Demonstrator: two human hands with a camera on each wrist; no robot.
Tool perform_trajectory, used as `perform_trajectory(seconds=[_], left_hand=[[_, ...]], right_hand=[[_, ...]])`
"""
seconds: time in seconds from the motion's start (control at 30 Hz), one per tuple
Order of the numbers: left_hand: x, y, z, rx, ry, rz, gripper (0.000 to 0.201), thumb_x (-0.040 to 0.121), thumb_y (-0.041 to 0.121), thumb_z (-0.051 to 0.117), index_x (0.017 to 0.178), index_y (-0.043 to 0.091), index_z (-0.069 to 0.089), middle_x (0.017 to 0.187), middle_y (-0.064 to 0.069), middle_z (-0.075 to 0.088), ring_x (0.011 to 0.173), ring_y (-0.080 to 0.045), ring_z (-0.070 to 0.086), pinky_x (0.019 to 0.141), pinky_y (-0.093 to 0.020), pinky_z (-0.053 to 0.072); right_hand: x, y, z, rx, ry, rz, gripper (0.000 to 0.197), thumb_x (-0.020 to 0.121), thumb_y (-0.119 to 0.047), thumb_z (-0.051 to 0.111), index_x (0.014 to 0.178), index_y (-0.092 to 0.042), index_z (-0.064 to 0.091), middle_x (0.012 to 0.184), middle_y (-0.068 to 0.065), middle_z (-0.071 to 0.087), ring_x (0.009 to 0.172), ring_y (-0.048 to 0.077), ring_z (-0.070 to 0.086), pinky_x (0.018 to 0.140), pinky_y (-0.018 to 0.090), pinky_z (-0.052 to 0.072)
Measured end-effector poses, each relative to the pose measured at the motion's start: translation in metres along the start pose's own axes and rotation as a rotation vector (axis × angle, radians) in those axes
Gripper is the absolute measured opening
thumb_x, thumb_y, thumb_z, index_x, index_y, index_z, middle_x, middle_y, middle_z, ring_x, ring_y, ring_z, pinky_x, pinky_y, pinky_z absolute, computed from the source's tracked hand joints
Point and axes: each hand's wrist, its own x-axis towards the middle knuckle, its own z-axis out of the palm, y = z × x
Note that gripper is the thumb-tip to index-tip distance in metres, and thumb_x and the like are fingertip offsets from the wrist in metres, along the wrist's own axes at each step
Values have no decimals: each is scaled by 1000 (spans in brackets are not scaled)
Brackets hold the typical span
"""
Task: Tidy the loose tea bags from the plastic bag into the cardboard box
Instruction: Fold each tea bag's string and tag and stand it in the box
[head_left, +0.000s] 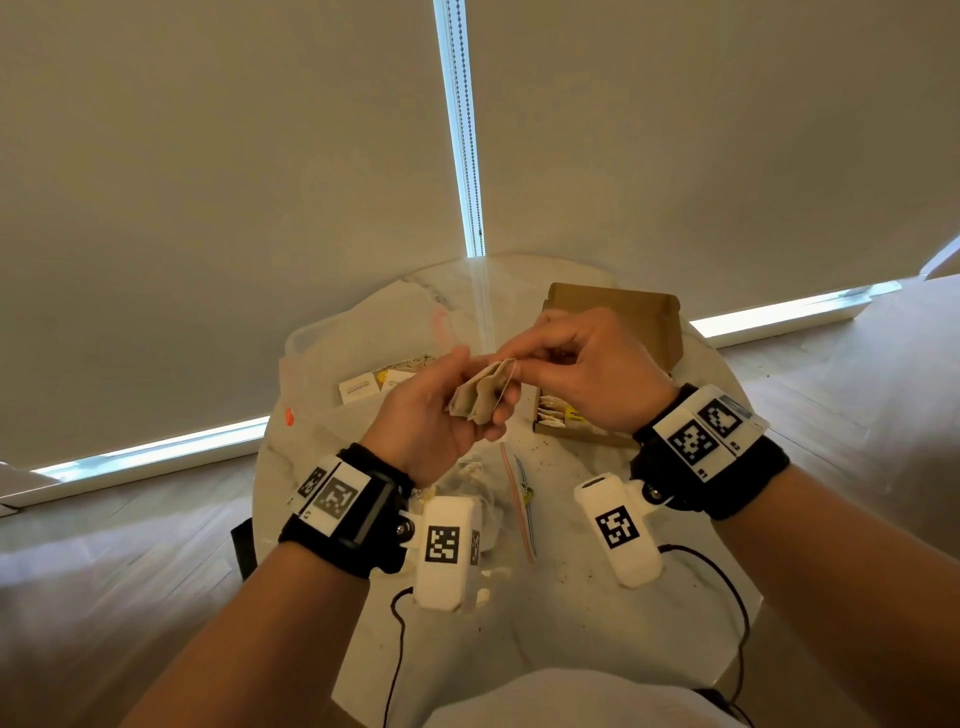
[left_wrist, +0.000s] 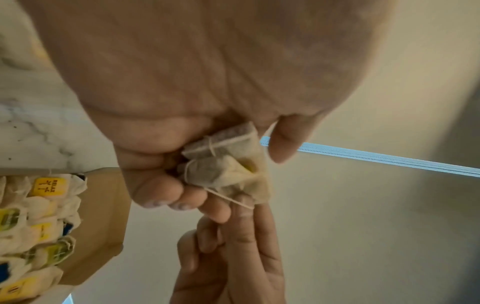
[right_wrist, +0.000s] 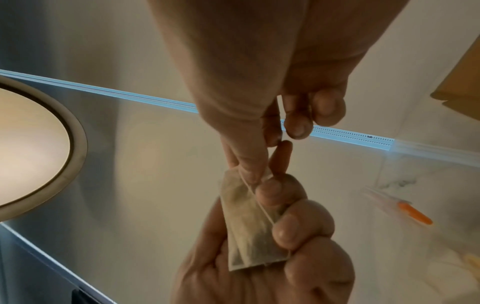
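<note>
Both hands meet above the bench (head_left: 597, 623): the left hand (head_left: 431, 415) curls round a bunch of beige tea bags (head_left: 480, 397), the right hand (head_left: 587, 374) pinching their string. Beyond the right hand sits the open cardboard box (head_left: 660, 332); beyond the left, the plastic bag (head_left: 332, 338).

Only the left wrist view shows the box's packed yellow-tagged bags (left_wrist: 49, 187).

From the right wrist, flat translucent sachets show between curled fingers (right_wrist: 303, 226).

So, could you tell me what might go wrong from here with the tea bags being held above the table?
The left hand grips several tea bags at once while the right hand pinches one by its corner and string; a tug could tear the thin paper or tangle the strings. Loosening the grip could drop bags onto the table, short of the cardboard box.
</note>
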Motion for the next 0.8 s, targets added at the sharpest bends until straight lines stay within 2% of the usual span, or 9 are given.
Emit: perform_trajectory(seconds=[0.07, 0.13, 0.23, 0.33, 0.4, 0.5, 0.6, 0.7, 0.8], left_hand=[[2, -1, -1, 24, 48, 21, 31, 91, 25, 46, 100, 2, 64, 80, -8, 58, 69, -18, 50, 62, -30, 40], [5, -2, -1, 40, 104, 49, 29, 87, 12, 53, 110, -1, 64, 78, -6, 58, 69, -17, 52, 62, -28, 43], [8, -5, -4, 153, 210, 107, 28, 94, 4, 53, 120, 5, 63, 79, 1, 59, 71, -14, 50, 62, -25, 45], [12, -8, -8, 441, 292, 184, 35, 90, 16, 54, 125, 15, 62, 93, 3, 61, 75, -9, 53, 66, -25, 46], [13, -10, -9, 632, 303, 218, 41, 89, 24, 51, 130, 20, 58, 101, 4, 61, 81, -7, 54, 73, -27, 46], [14, -11, -9, 781, 270, 253, 42, 92, 30, 46, 132, 24, 53, 112, 2, 61, 98, -10, 57, 86, -26, 46], [13, -10, -6, 630, 245, 180, 39, 87, 28, 47, 125, 25, 57, 113, 0, 62, 99, -11, 57, 81, -22, 47], [13, -10, -11, 410, 227, 64, 34, 85, 17, 53, 118, 18, 61, 104, -9, 65, 89, -20, 63, 74, -30, 53], [11, -12, -14, 551, 199, 77, 23, 97, -1, 54, 119, 5, 60, 93, -15, 67, 78, -18, 68, 71, -30, 57]], right_hand=[[1, 1, -1, 14, -4, 1, 22, 85, -8, 73, 100, -23, 75, 82, 5, 64, 70, 15, 57, 63, 17, 46], [1, 3, 0, 4, -7, -4, 24, 85, -6, 72, 105, -20, 74, 82, 3, 63, 71, 9, 57, 65, 14, 45], [1, 4, 0, 23, 21, 66, 31, 90, 0, 64, 118, -14, 70, 86, 4, 70, 72, 6, 64, 68, 15, 51], [1, 2, 1, 107, 47, 206, 18, 93, -8, 64, 109, -7, 72, 81, 4, 73, 63, 7, 66, 60, 20, 53], [1, 1, 4, 127, 31, 236, 14, 91, -15, 68, 98, -5, 74, 75, 6, 72, 60, 10, 65, 56, 23, 54], [1, 2, 8, 136, 14, 248, 12, 88, -13, 72, 95, -4, 74, 72, 8, 71, 59, 12, 64, 55, 22, 53], [3, 6, 7, 129, 26, 278, 10, 88, -12, 71, 95, -4, 75, 71, 6, 71, 58, 10, 63, 56, 24, 53], [6, 10, 3, 72, 38, 281, 9, 89, -14, 70, 94, -7, 74, 73, 3, 71, 58, 6, 62, 57, 19, 51], [7, 12, 0, -7, 28, 256, 9, 88, -14, 71, 93, -6, 74, 75, 2, 71, 61, 5, 64, 59, 16, 52]])
